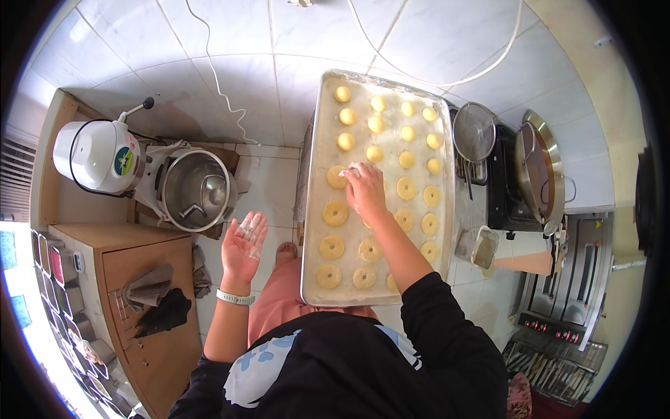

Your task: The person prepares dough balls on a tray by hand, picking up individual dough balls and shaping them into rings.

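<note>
My right hand (365,190) is over the large metal tray (447,265), palm down with fingers bent close together. White flour coats its fingertips, which are at the right edge of a flattened dough round (336,177); whether they hold anything is hidden. Left of the tray, my left hand (244,244) is raised palm up, fingers stretched out, dusted with flour and holding nothing. Smooth dough balls (375,153) line the far part of the tray. Nearer me are flattened dough rounds (335,213) with small holes in their middles. My right forearm hides some of them.
A white stand mixer (105,155) with a steel bowl (197,188) stands at the left, beyond a wooden cabinet (150,300). Right of the tray are a sieve (474,133), a black stove (504,188) with a wide pan (548,167), and a small square container (478,246).
</note>
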`<act>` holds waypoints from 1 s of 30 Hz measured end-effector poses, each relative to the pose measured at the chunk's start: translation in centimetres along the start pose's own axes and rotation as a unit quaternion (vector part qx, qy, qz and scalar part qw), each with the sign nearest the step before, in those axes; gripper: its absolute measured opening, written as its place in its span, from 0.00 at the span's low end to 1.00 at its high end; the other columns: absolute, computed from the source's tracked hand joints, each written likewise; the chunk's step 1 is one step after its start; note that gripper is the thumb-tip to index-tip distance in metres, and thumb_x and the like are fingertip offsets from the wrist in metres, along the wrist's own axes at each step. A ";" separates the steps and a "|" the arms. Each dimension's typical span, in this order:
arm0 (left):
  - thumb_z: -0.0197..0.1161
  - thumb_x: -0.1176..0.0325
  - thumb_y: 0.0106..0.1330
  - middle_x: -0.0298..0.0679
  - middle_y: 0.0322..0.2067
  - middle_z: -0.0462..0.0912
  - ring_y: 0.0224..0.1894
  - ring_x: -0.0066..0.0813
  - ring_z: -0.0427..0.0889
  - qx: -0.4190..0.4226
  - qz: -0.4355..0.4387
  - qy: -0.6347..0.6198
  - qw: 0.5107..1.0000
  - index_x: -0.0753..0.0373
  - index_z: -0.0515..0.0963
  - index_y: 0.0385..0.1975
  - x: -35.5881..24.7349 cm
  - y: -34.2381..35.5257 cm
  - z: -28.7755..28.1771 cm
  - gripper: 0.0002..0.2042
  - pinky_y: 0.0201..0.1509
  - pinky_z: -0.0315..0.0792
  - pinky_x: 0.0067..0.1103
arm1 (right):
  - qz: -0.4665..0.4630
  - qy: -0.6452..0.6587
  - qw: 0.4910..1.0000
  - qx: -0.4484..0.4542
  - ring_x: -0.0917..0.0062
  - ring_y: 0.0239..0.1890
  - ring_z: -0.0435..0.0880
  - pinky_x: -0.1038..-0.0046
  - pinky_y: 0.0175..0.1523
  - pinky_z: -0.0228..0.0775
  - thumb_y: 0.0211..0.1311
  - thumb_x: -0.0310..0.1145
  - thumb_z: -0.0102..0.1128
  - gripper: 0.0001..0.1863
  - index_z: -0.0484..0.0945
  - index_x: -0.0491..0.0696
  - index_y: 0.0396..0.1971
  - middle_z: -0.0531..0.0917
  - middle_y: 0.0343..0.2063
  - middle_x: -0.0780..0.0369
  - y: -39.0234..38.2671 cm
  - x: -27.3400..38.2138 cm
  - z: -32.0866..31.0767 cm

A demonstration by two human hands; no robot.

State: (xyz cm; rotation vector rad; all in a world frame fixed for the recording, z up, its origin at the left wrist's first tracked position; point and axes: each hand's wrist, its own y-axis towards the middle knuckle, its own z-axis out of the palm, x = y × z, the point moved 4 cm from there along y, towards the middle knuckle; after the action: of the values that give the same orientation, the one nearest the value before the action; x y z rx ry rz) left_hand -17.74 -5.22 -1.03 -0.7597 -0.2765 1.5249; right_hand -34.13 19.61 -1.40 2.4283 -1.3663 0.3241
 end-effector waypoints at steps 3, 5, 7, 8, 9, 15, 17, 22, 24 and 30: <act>0.48 0.61 0.67 0.52 0.57 0.65 0.62 0.44 0.62 -0.007 -0.003 0.002 1.000 0.75 0.56 0.58 0.0 -0.1 -0.1 0.26 0.67 0.55 0.31 | -0.016 -0.043 0.999 -0.021 0.69 0.51 0.68 0.64 0.53 0.57 0.47 0.26 0.57 0.14 0.79 0.53 0.37 0.73 0.45 0.64 0.1 0.6 -0.5; 0.48 0.61 0.67 0.52 0.57 0.65 0.62 0.44 0.62 -0.013 -0.004 0.007 1.000 0.75 0.56 0.58 0.1 -0.1 -0.1 0.26 0.67 0.56 0.31 | -0.008 -0.062 0.998 -0.006 0.69 0.52 0.67 0.64 0.53 0.56 0.49 0.27 0.56 0.13 0.79 0.53 0.37 0.73 0.46 0.64 0.1 0.6 -0.3; 0.48 0.62 0.68 0.52 0.57 0.65 0.62 0.44 0.63 0.000 -0.009 0.017 1.000 0.75 0.56 0.58 0.3 -0.1 0.1 0.26 0.67 0.56 0.31 | 0.004 -0.101 0.995 0.026 0.69 0.55 0.65 0.63 0.53 0.56 0.51 0.30 0.56 0.12 0.79 0.54 0.38 0.71 0.50 0.64 0.0 0.5 0.3; 0.48 0.62 0.68 0.52 0.57 0.65 0.62 0.44 0.63 0.000 -0.008 0.017 1.000 0.75 0.56 0.58 0.2 -0.1 0.1 0.26 0.67 0.56 0.31 | 0.004 -0.100 0.995 0.026 0.69 0.55 0.65 0.63 0.53 0.56 0.51 0.30 0.56 0.12 0.79 0.54 0.38 0.71 0.50 0.64 0.1 0.9 0.1; 0.47 0.61 0.68 0.52 0.57 0.65 0.62 0.43 0.63 -0.006 -0.008 0.022 1.000 0.75 0.57 0.58 0.3 -0.1 0.1 0.25 0.67 0.56 0.31 | 0.004 -0.120 0.991 0.054 0.69 0.56 0.64 0.60 0.55 0.55 0.53 0.32 0.56 0.13 0.79 0.53 0.40 0.69 0.53 0.64 0.1 1.3 0.0; 0.48 0.60 0.68 0.51 0.53 0.70 0.59 0.43 0.67 0.016 -0.036 0.081 0.996 0.75 0.61 0.55 3.4 -0.2 1.4 0.24 0.65 0.58 0.31 | -0.013 -0.144 0.987 0.068 0.66 0.59 0.61 0.56 0.56 0.55 0.57 0.35 0.54 0.17 0.73 0.47 0.46 0.63 0.58 0.61 -0.6 0.5 2.3; 0.49 0.60 0.68 0.52 0.52 0.71 0.58 0.43 0.68 0.037 -0.049 0.107 0.992 0.75 0.63 0.54 5.7 -0.1 2.1 0.23 0.64 0.60 0.31 | -0.041 -0.177 0.981 0.065 0.65 0.59 0.61 0.56 0.56 0.54 0.58 0.36 0.54 0.18 0.72 0.44 0.46 0.64 0.57 0.60 -1.0 0.8 2.8; 0.60 0.57 0.63 0.48 0.43 0.76 0.47 0.32 0.77 0.046 -0.040 0.282 0.957 0.74 0.70 0.47 10.9 0.8 3.7 0.24 0.55 0.69 0.25 | 0.019 0.133 0.991 0.021 0.61 0.54 0.63 0.58 0.56 0.53 0.58 0.39 0.53 0.16 0.70 0.42 0.41 0.66 0.49 0.54 -4.4 3.4 0.3; 0.61 0.59 0.62 0.44 0.40 0.77 0.42 0.27 0.77 0.048 -0.039 0.281 0.958 0.72 0.71 0.44 11.2 0.6 4.0 0.21 0.51 0.70 0.22 | -0.011 0.129 0.991 0.019 0.60 0.55 0.63 0.58 0.56 0.53 0.58 0.39 0.54 0.17 0.70 0.42 0.41 0.66 0.49 0.54 -6.8 6.5 -2.3; 0.63 0.64 0.61 0.31 0.26 0.76 0.28 0.15 0.73 0.057 -0.002 0.355 0.933 0.67 0.76 0.31 12.7 -0.8 7.3 0.11 0.33 0.69 0.12 | -0.029 -0.010 0.996 -0.081 0.60 0.57 0.63 0.57 0.57 0.49 0.54 0.36 0.56 0.18 0.72 0.42 0.43 0.67 0.53 0.52 -10.0 9.0 -7.3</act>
State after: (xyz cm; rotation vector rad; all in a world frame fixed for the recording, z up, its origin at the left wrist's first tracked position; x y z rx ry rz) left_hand -20.69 9.02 1.17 -1.1559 0.3489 1.1565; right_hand -21.15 20.29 6.74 2.3390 -1.2751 0.1681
